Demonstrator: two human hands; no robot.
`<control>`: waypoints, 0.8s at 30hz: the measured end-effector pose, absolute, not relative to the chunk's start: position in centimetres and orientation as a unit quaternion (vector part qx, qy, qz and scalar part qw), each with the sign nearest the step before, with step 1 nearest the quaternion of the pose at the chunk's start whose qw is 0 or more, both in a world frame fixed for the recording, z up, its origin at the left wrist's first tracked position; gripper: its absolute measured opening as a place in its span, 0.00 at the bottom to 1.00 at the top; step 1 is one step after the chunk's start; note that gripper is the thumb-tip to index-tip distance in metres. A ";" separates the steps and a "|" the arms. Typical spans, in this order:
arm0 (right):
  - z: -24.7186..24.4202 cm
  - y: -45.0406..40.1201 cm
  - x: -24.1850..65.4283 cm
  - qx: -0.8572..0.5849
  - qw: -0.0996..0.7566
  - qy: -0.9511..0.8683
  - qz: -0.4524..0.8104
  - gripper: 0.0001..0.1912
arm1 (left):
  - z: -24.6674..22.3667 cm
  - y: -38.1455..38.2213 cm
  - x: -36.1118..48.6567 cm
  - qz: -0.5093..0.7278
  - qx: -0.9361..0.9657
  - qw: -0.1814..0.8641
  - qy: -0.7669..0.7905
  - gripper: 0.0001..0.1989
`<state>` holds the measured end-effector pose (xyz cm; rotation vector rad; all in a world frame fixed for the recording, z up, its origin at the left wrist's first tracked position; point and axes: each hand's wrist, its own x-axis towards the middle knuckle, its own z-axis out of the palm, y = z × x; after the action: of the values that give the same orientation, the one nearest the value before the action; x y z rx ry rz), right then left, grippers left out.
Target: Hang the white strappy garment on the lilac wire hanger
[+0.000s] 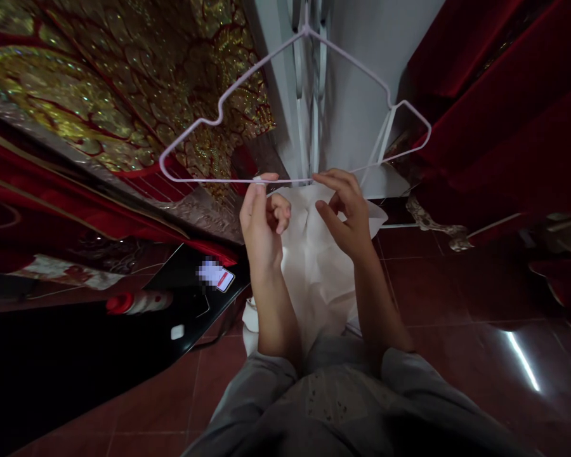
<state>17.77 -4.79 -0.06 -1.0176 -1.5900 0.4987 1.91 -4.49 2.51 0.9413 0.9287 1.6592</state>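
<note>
A pale pink hanger hangs in front of me, its lower bar level with my fingertips. My left hand pinches that bar left of its middle between thumb and finger. Near the middle of the bar, my right hand has its index fingertip at the bar, with the thumb held apart below. A thin white strap loops over the hanger's right shoulder and runs down behind my right hand. Whitish sheer cloth drapes below and between my hands.
Gold sequinned red garments hang at the left, dark red cloth at the right. A black table at lower left bears a phone, a red-capped bottle and a small white case. Red floor tiles lie below.
</note>
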 end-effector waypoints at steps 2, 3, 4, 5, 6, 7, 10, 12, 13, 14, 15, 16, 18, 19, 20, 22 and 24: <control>-0.9 -4.8 17.8 -0.445 0.612 -0.629 0.178 0.20 | 2.9 -4.6 2.6 0.690 0.391 0.478 0.377 0.17; -1.4 -4.5 18.1 -0.453 0.655 -0.585 0.155 0.20 | 3.0 -4.6 2.7 0.693 0.393 0.474 0.374 0.17; -2.0 -4.1 18.6 -0.460 0.698 -0.533 0.133 0.21 | 3.0 -4.6 2.7 0.693 0.397 0.470 0.375 0.17; -2.5 -3.7 19.2 -0.465 0.734 -0.481 0.116 0.21 | 3.0 -4.5 2.7 0.692 0.399 0.468 0.378 0.17; -2.9 -3.2 19.9 -0.468 0.754 -0.446 0.113 0.21 | 2.9 -4.5 2.6 0.691 0.401 0.467 0.379 0.17; -3.0 -2.7 20.7 -0.475 0.754 -0.436 0.128 0.21 | 2.8 -4.4 2.6 0.690 0.402 0.470 0.376 0.17; -2.5 -1.7 22.6 -0.501 0.690 -0.480 0.206 0.17 | 2.4 -4.2 2.5 0.693 0.408 0.479 0.351 0.17; -1.5 -1.5 23.1 -0.507 0.673 -0.492 0.220 0.15 | 2.1 -4.1 2.6 0.696 0.412 0.475 0.346 0.18; -1.0 -1.5 23.2 -0.503 0.682 -0.486 0.213 0.15 | 2.1 -4.1 2.6 0.695 0.413 0.472 0.351 0.19; -0.6 -1.5 23.2 -0.494 0.695 -0.480 0.206 0.14 | 2.1 -4.1 2.6 0.694 0.413 0.471 0.355 0.19; -0.2 -1.5 23.2 -0.486 0.705 -0.475 0.204 0.14 | 2.1 -4.1 2.6 0.693 0.413 0.470 0.358 0.19; 0.2 -1.6 23.2 -0.478 0.712 -0.471 0.207 0.14 | 2.1 -4.1 2.6 0.692 0.414 0.469 0.361 0.19; 0.7 -1.5 23.5 -0.475 0.711 -0.473 0.212 0.13 | 2.2 -4.2 2.5 0.691 0.417 0.466 0.363 0.18; 1.0 -1.5 23.7 -0.480 0.704 -0.481 0.207 0.11 | 2.3 -4.2 2.5 0.692 0.418 0.464 0.362 0.17; 1.3 -1.3 23.9 -0.486 0.695 -0.492 0.198 0.10 | 2.3 -4.2 2.5 0.692 0.419 0.463 0.362 0.16; 2.1 -0.8 24.5 -0.498 0.680 -0.511 0.168 0.07 | 2.4 -4.2 2.5 0.689 0.418 0.464 0.366 0.16; 3.4 0.2 25.1 -0.501 0.680 -0.516 0.143 0.02 | 2.4 -4.2 2.5 0.685 0.417 0.466 0.373 0.15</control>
<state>25.09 0.15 3.43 -1.1241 -1.1582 0.3211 2.51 -4.20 2.44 1.0234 0.9167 1.6828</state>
